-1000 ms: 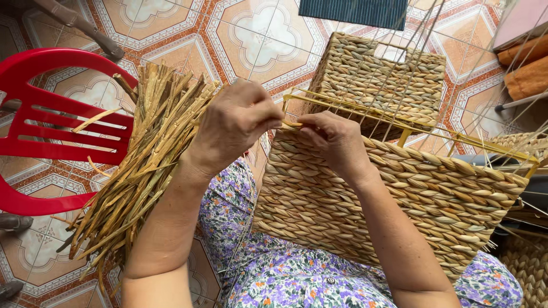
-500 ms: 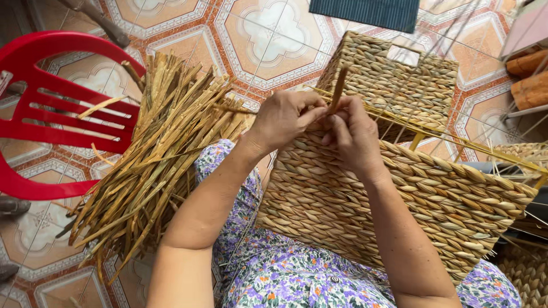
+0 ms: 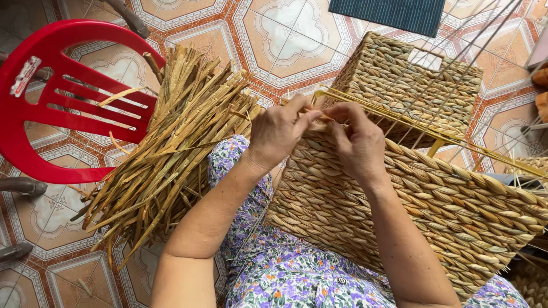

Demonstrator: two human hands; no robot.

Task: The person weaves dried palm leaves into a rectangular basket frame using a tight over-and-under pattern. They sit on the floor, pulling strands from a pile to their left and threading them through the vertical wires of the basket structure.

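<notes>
I see the left hand [image 3: 279,132] pinched nearly closed, thumb and fingers nipping a thin straw strand [image 3: 326,118] at the basket's top edge. The right hand [image 3: 358,142] has its grip curled tight too, fingertips pressed on the same strand just right of the left (the two hands almost touch). Both sit on the woven basket [image 3: 411,211] lying across the lap, its yellow wire frame [image 3: 434,134] poking out on the far side. To the left, a bundle of dried straw [image 3: 171,154] leans against a red plastic chair [image 3: 51,102]. A second basket [image 3: 411,80] stands farther back on the tiled floor [image 3: 274,40].
</notes>
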